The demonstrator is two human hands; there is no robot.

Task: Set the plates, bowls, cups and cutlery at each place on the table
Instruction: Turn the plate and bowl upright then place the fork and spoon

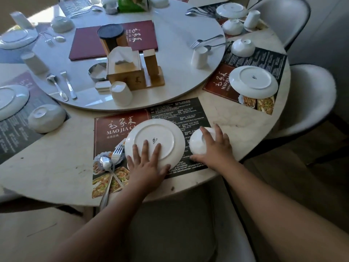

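Observation:
A white plate (pixel 154 136) lies upside down on the near paper placemat (pixel 120 125). My left hand (pixel 147 167) rests flat on the plate's near rim, fingers spread. To its right a white bowl (pixel 196 144) sits upside down on the same mat, and my right hand (pixel 217 148) covers and grips it from above. A fork (pixel 116 154) and a spoon (pixel 105 163) lie crossed at the plate's left, handles reaching past the table edge. A white cup (pixel 120 93) stands upside down on the turntable just beyond the mat.
The white turntable (pixel 175 91) carries a tissue box (pixel 125 70), a red menu (pixel 139 35), more cups and cutlery. Other places hold upturned plates (pixel 253 82) and bowls (pixel 46 118). Grey chairs (pixel 311 99) stand at the right and in front of me.

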